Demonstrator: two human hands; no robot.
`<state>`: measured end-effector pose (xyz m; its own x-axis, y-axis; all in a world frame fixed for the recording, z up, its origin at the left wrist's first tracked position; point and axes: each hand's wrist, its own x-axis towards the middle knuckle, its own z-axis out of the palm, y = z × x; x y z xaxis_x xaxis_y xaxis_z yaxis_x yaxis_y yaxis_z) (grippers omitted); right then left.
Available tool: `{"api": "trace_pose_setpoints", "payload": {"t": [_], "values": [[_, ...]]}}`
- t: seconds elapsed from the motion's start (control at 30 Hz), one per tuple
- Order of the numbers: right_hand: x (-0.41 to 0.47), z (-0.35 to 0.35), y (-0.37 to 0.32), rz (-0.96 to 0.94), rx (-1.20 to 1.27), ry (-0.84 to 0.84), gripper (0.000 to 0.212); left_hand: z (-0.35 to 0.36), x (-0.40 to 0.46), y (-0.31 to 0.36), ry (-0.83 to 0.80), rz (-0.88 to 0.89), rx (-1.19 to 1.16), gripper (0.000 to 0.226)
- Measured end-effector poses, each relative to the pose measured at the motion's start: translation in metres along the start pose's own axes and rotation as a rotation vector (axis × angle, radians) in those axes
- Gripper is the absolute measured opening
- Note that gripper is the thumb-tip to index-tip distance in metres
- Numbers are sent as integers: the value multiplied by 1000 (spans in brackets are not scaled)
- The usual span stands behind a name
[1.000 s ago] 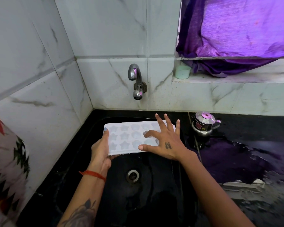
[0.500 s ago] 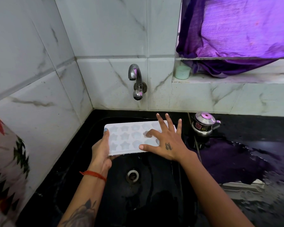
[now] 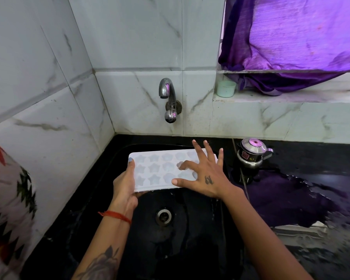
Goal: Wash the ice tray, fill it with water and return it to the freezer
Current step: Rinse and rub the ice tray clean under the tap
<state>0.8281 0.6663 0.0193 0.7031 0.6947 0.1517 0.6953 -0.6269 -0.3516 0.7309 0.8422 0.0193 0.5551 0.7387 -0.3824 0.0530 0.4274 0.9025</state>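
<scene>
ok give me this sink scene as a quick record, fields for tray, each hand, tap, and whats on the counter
tray: white ice tray, star and shell moulds, held over the black sink
left hand: left hand grips the tray's left end
right hand: right hand spread over the tray, index finger bent into a mould
tap: tap, no water visible
counter: steel pot, wet counter

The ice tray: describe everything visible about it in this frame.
The ice tray is a pale, whitish rectangular mould, plastic or silicone by its look, with rows of star and rounded cavities facing up. It is held roughly level over the black sink, below the tap, which shows no running water. The left hand grips its left end, thumb on top. The right hand lies spread on its right part, index fingertip in a cavity.
</scene>
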Motion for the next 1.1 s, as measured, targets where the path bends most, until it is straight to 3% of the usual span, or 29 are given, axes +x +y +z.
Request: {"api": "trace_pose_setpoints", "payload": {"t": [0.47,1.1], "values": [[1,-11,-12,-52,99,99,68,3,-4,-1,-3,0,-11,31],[5,2,-28,-87,-56,2,80,4,-8,-2,-19,-29,-23,34]]}}
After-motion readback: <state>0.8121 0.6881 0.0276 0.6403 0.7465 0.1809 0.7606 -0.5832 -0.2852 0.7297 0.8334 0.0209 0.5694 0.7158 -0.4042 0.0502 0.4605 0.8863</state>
